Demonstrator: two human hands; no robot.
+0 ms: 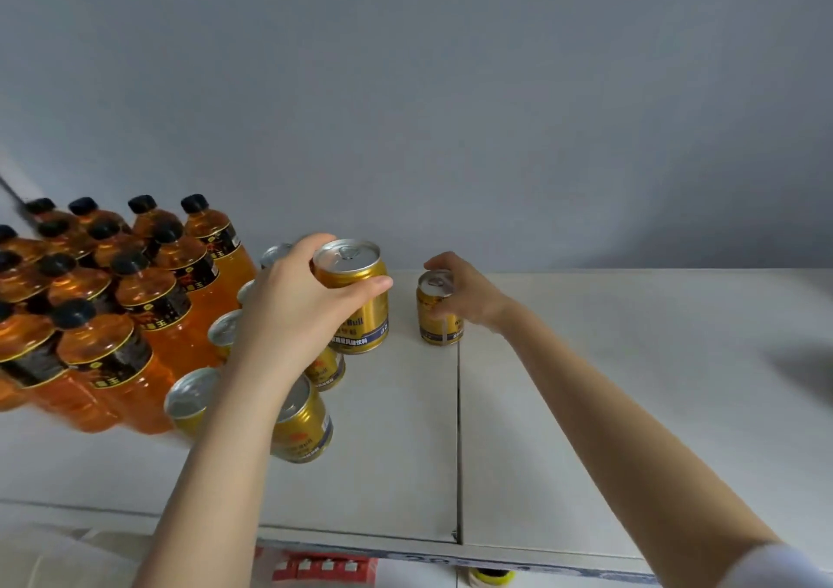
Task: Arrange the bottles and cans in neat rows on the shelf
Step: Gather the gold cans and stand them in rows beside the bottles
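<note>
Gold metal can (354, 299) is gripped by the left hand (293, 303); the right hand (466, 294) clasps a second gold can (438, 317) standing on the white shelf (586, 384). Orange plastic bottles with black caps (112, 317) stand left of the left hand.

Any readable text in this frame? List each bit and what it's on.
"Bull": on the gold can held by the left hand.
"王": on the black label of an orange bottle.
Too blurred to read: the blue band on that gold can, the print on the second can held by the right hand, and the shelf-edge strip.
</note>
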